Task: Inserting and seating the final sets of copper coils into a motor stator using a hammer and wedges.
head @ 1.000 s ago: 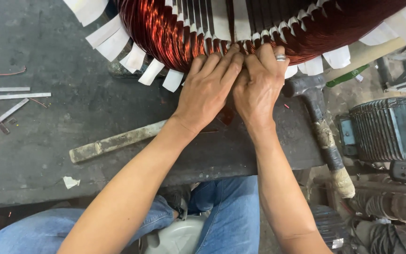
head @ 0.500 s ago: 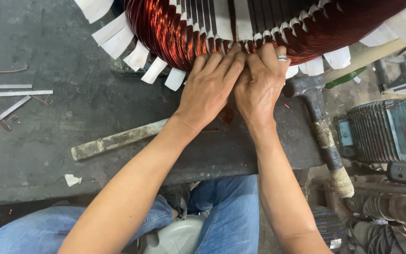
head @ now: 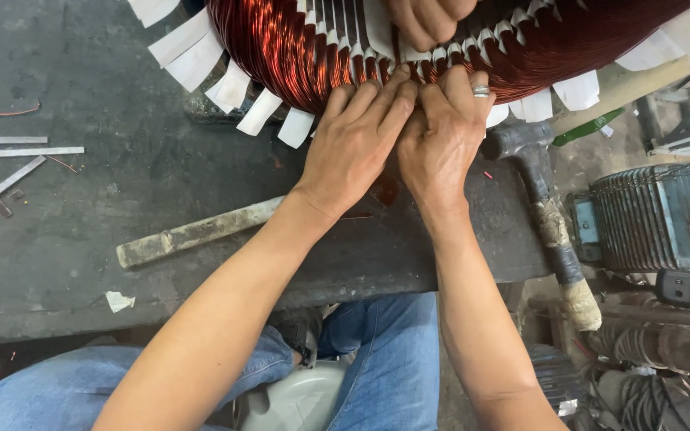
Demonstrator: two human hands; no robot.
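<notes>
Together, left hand (head: pixel 354 148) and right hand (head: pixel 441 136) press flat-fingered on the copper winding (head: pixel 281 40), grip closed on nothing.

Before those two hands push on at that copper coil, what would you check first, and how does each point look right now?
1. Both hands on the coil: ok, the left hand and right hand press side by side at its lower edge.
2. Other person's hand clear of the fingers: not ok, it rests on the coil just above them.
3. Paper strips seated: cannot tell.
4. Hammer out of the way: ok, it lies right of the right hand.
5. Ring free of the wire: cannot tell.
</notes>
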